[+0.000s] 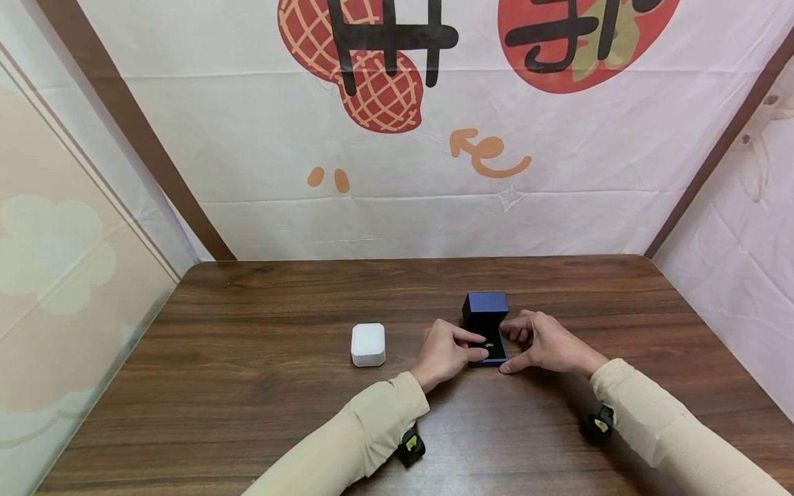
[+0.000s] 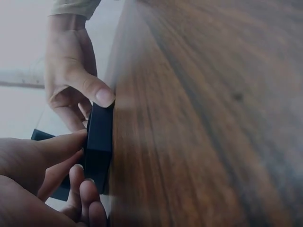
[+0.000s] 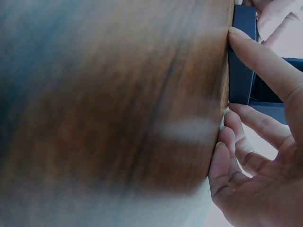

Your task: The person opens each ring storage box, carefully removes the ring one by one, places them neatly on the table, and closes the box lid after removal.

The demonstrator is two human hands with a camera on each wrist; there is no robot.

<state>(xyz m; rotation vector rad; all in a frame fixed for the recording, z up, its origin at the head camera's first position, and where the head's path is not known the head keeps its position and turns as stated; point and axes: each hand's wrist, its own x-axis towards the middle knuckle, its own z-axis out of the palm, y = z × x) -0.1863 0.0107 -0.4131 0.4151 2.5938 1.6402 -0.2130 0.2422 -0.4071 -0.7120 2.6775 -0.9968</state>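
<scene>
A dark blue ring box (image 1: 487, 302) stands on the table with its lid raised, its black inside facing me. A small ring (image 1: 489, 344) shows on the black cushion. My left hand (image 1: 443, 353) reaches over the box's left side, thumb and index fingertips apart beside the ring; in the left wrist view its other fingers curl near the box base (image 2: 99, 137). My right hand (image 1: 546, 342) holds the base from the right, thumb on the front corner and index finger along the side; the right wrist view shows this thumb (image 3: 258, 56) on the box.
A small white box (image 1: 369, 344) with cut corners stands shut on the brown wooden table (image 1: 279, 413), left of my left hand. Behind the table hangs a white printed cloth (image 1: 248, 138). Black wrist devices (image 1: 411, 446) sit under both sleeves.
</scene>
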